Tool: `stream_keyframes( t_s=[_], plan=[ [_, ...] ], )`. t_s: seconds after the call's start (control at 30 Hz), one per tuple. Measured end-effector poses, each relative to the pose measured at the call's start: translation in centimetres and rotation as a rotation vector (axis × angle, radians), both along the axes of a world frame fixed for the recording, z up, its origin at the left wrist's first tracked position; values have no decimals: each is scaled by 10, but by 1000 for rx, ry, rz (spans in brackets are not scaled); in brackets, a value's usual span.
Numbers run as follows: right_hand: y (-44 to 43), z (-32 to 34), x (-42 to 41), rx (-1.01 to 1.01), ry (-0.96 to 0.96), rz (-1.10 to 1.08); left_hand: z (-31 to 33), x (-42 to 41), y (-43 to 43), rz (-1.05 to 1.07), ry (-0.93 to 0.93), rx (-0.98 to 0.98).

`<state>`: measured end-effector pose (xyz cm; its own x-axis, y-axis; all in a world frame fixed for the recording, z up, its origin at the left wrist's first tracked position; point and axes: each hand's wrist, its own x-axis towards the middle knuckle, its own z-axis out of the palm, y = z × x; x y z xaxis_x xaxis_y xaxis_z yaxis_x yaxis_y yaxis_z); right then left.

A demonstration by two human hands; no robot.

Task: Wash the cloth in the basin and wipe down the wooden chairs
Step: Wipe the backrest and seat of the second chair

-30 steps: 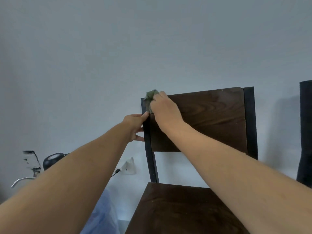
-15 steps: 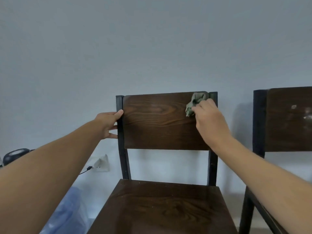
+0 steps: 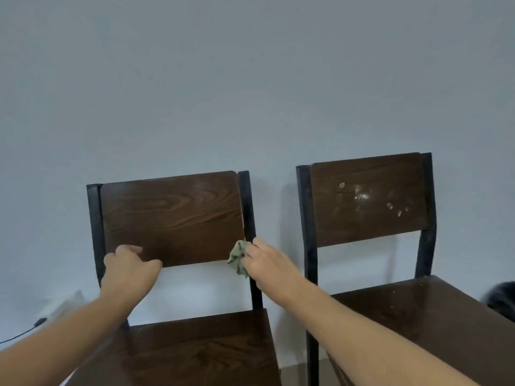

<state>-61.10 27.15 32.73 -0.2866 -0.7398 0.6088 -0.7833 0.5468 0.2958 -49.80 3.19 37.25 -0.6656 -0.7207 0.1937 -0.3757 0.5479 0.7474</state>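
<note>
Two dark wooden chairs with black metal frames stand side by side against the pale wall, the left chair (image 3: 172,218) under both hands and the right chair (image 3: 367,201) untouched, its backrest dotted with pale smudges (image 3: 362,196). Half a second ago the crumpled green cloth (image 3: 238,257) was up near the top right corner of the left backrest; now it sits at the bottom right corner, against the black upright. So the panel has had its top-to-bottom pass (it looks clean from where I stand). The right hand (image 3: 267,263) is closed around the cloth. The left hand (image 3: 131,268) has shifted from the left upright to the panel's lower left edge, fingers curled over it to steady the chair. I'd judge the spotted right chair comes soon.
</note>
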Motion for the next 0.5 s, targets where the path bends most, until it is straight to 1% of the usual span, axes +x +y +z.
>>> stream_keyframes(
  t_s=[0.03, 0.07, 0.13, 0.2, 0.23, 0.27, 0.3, 0.33, 0.37, 0.43, 0.5],
  plan=[
    [21, 0, -4, -78, -21, -17, 3, -1, 21, -74, 34, -15],
    [44, 5, -9, -204, -54, -46, 6, -3, 44, -154, 76, -34],
    [93, 23, -21, -509, -79, -133, 18, -13, 86, -325, 130, -87],
    [138, 57, -39, -833, -114, -265, 32, -32, 127, -469, 162, -95],
    [153, 75, -53, -962, -129, -318, 38, -43, 145, -533, 176, -92],
    [162, 90, -68, -1066, -142, -347, 45, -55, 164, -588, 191, -92],
    [163, 101, -81, -1121, -152, -361, 51, -67, 179, -625, 199, -96],
    [159, 104, -90, -1118, -153, -374, 55, -80, 193, -653, 196, -105],
    [150, 98, -98, -1060, -121, -376, 59, -95, 206, -673, 175, -114],
    [128, 66, -98, -821, -13, -298, 65, -123, 221, -668, 125, -103],
    [136, 27, -96, -588, 71, -182, 68, -148, 227, -648, 105, -55]
  ],
)
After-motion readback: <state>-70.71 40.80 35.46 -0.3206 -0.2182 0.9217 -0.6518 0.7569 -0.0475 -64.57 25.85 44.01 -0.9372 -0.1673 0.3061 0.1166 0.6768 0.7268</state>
